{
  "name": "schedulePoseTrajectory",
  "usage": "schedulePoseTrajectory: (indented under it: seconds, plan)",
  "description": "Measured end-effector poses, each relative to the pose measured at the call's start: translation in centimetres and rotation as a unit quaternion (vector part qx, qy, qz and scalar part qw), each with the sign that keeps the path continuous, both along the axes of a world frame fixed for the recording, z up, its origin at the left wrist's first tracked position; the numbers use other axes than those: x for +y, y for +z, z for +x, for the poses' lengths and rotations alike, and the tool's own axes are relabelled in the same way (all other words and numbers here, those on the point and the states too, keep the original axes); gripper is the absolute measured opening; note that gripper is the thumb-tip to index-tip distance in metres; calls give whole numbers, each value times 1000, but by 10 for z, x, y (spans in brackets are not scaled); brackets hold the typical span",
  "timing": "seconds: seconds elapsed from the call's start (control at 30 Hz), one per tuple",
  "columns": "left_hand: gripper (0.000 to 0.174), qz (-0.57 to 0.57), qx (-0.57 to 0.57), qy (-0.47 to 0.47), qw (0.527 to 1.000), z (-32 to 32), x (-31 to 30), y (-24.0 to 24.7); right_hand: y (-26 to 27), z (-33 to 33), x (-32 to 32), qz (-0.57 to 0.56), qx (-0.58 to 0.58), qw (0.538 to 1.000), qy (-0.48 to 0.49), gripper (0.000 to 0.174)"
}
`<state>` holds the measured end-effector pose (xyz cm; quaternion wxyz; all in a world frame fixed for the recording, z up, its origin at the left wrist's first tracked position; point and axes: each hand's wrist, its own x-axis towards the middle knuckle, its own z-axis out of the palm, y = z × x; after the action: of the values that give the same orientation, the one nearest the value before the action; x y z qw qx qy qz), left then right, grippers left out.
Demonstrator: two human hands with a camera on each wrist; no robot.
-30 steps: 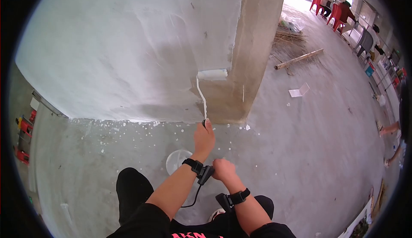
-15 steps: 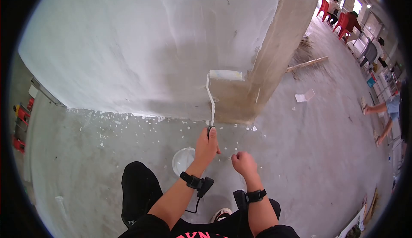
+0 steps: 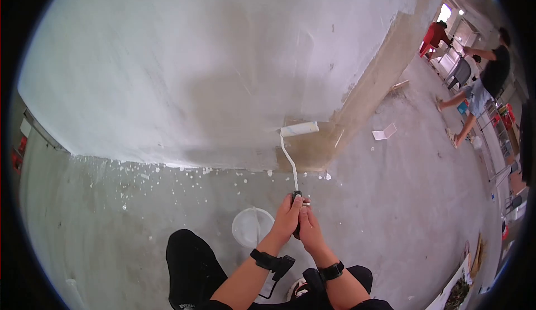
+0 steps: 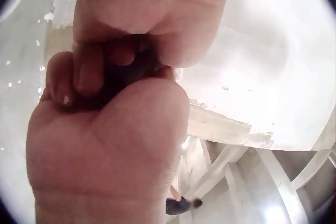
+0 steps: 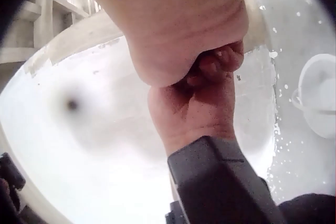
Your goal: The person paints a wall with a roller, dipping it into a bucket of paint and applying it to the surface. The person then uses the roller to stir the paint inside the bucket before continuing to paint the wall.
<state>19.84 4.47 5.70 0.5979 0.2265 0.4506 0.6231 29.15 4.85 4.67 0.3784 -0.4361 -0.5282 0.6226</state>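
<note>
My left hand point(image 3: 285, 224) grips the dark handle point(image 3: 297, 195) of a paint roller. Just beside and slightly below it, my right hand point(image 3: 310, 233) also holds the handle. The roller's white sleeve point(image 3: 300, 129) lies slightly tilted against the wall point(image 3: 139, 58), at the edge of a brown, uncoated patch point(image 3: 312, 155) near the lower corner. A thin, white-coated rod point(image 3: 288, 156) joins sleeve and handle. In the right wrist view, my right hand point(image 5: 184, 40) is above my left point(image 5: 202, 111), touching it; the fingers partly hide the handle.
A white bucket point(image 3: 234, 233) stands on the floor left of my hands. White paint spots point(image 3: 124, 201) dot the floor along the wall. At right are a folded white piece point(image 3: 384, 133), a walking person point(image 3: 484, 84), chairs point(image 3: 459, 72) and a seated person.
My right hand has come in from the right and taken hold of the handle. The roller has moved lower on the wall and tilted. A person at right has come further into view.
</note>
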Motion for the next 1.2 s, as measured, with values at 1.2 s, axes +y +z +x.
schedulePoseTrajectory:
  seconds: [1.2]
  plan:
    - [46,267,460,120,838,-95,89,411,394,-107,81,129,221,966,-47,45]
